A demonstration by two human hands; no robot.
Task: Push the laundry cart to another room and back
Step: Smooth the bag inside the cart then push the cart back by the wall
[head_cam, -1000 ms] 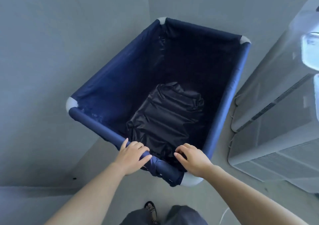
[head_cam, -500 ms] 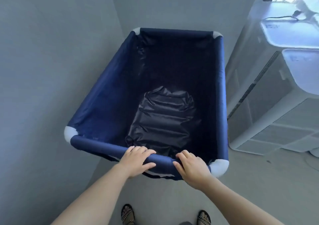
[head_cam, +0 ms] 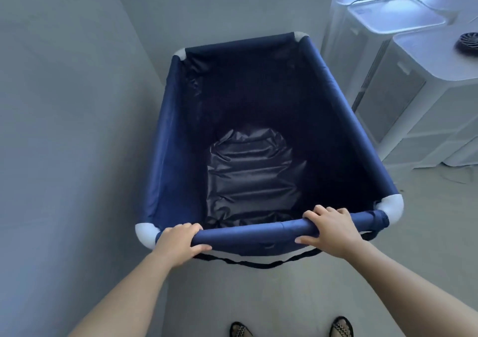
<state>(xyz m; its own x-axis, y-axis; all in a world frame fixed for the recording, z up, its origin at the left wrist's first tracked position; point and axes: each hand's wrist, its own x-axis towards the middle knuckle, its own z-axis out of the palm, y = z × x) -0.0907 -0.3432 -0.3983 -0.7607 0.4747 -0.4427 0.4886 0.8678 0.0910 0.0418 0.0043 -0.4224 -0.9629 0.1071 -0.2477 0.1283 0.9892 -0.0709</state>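
The laundry cart (head_cam: 165,140) is a deep navy fabric bin on a frame with white corner joints, seen from above right in front of me. A crumpled dark sheet (head_cam: 251,173) lies on its bottom. My left hand (head_cam: 181,243) grips the near top rail close to the left white corner. My right hand (head_cam: 331,230) grips the same rail near the right corner, fingers curled over the top and thumb underneath. A black strap (head_cam: 258,263) hangs below the rail.
A grey wall (head_cam: 64,129) runs close along the cart's left side and another wall (head_cam: 219,8) stands just beyond its far end. White appliances (head_cam: 403,83) line the right. Grey floor (head_cam: 426,220) opens to the right of the cart. My sandalled feet (head_cam: 292,329) show at the bottom.
The cart has swung clockwise, its far end now pointing straight ahead beside the left wall. My hands have slid apart along the near rail toward its two corners.
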